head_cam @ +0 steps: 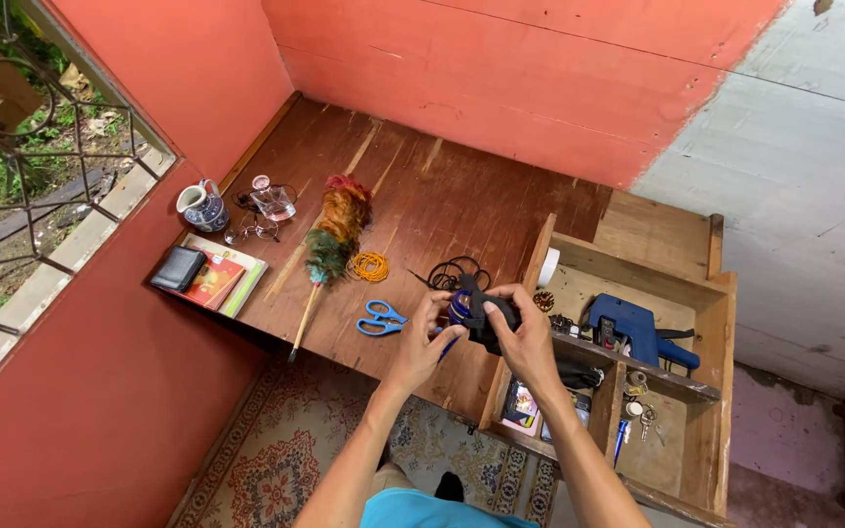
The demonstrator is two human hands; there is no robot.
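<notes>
Both my hands meet over the front edge of a brown wooden desk. My left hand and my right hand together grip a small black and blue bundle, which looks like a strap or cord device; its exact kind is unclear. Blue-handled scissors lie just left of my left hand. A coil of black cable rests on the desk right behind the bundle.
A feather duster, orange rubber bands, spectacles, a glass, a patterned jug, a black wallet and booklets lie at left. An open wooden drawer at right holds a blue tool, keys and oddments. A barred window is far left.
</notes>
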